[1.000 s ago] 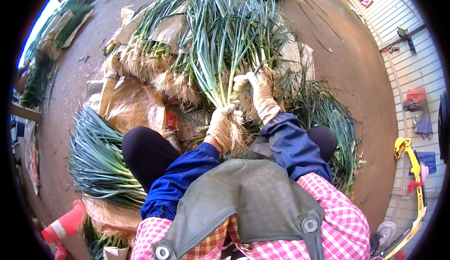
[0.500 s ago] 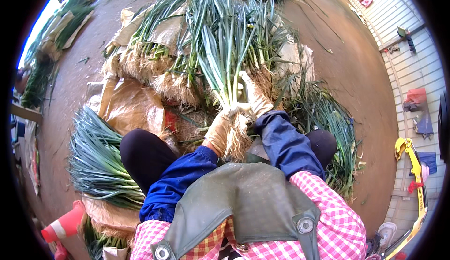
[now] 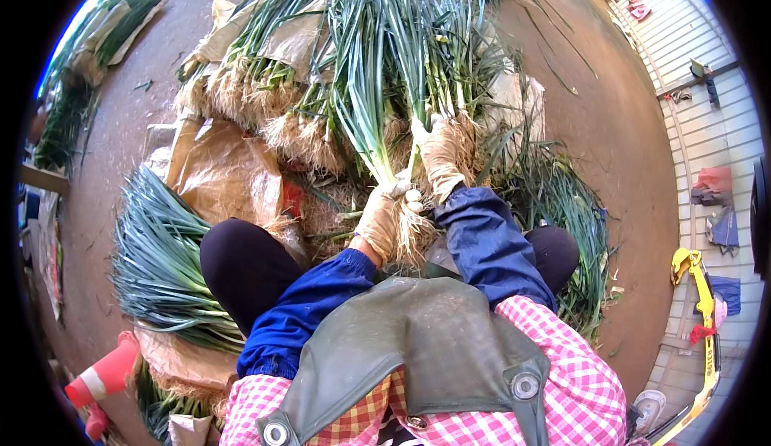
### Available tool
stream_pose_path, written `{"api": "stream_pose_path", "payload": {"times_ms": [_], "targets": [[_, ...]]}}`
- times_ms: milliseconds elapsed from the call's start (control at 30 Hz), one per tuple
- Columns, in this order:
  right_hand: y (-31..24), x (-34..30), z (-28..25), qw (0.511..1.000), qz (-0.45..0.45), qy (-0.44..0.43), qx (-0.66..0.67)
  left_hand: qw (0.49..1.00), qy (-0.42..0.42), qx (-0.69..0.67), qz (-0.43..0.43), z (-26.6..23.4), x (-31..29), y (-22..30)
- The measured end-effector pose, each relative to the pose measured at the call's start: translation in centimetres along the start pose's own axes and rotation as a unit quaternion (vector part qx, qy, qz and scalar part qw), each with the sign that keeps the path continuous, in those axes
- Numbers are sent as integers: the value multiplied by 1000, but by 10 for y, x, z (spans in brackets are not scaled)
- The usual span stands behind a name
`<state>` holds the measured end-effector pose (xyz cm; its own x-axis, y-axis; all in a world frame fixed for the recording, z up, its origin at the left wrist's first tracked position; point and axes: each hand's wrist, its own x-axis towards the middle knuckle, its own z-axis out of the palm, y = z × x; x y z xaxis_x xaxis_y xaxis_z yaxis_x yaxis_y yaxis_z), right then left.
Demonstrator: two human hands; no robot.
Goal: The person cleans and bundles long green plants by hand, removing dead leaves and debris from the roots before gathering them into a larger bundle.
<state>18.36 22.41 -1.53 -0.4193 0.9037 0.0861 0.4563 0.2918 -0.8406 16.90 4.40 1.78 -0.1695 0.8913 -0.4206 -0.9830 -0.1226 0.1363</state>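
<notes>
Head view, looking down: left hand [image 3: 379, 219], in a pale tan work glove, is closed around the lower stalks of a bunch of long green onions [image 3: 365, 116], just in front of the apron. The bunch slants upward and slightly left from the grip, its leaves fanning out over a larger heap of onions [image 3: 459, 68]; its pale, stringy roots [image 3: 414, 241] hang below and to the right of the left glove. Right hand [image 3: 442, 158], gloved alike, is placed higher and farther right, with fingers bent against stalks at the near edge of the heap; cannot tell whether it grips any of them. Hands are near each other, apart at the fingers. Left of the bunch, a row of root ends [image 3: 253, 96] faces the person, with a brown woven sheet [image 3: 223, 169] spread below it. By the left knee [image 3: 247, 273] lies a pile of blue-green onions [image 3: 165, 261], leaves pointing left; past the right knee [image 3: 554, 255], loose dark leaves [image 3: 577, 237] lie on the brown ground [image 3: 630, 181]. Clothing noted: blue sleeves [image 3: 312, 313], grey-green apron [image 3: 434, 333], pink checked shirt [image 3: 574, 366]. Periphery: orange cone [image 3: 112, 370] tipped over at lower left; yellow jointed arm [image 3: 707, 301] at far right
</notes>
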Motion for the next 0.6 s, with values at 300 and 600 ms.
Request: {"api": "stream_pose_path", "payload": {"times_ms": [300,600], "targets": [[-38,-87,-55,786,155,-298,519,996,-26,-71,52,-5,13,5],[-30,-104,-77,714,214,-458,485,992,-39,112,-37,0,-1,7]]}}
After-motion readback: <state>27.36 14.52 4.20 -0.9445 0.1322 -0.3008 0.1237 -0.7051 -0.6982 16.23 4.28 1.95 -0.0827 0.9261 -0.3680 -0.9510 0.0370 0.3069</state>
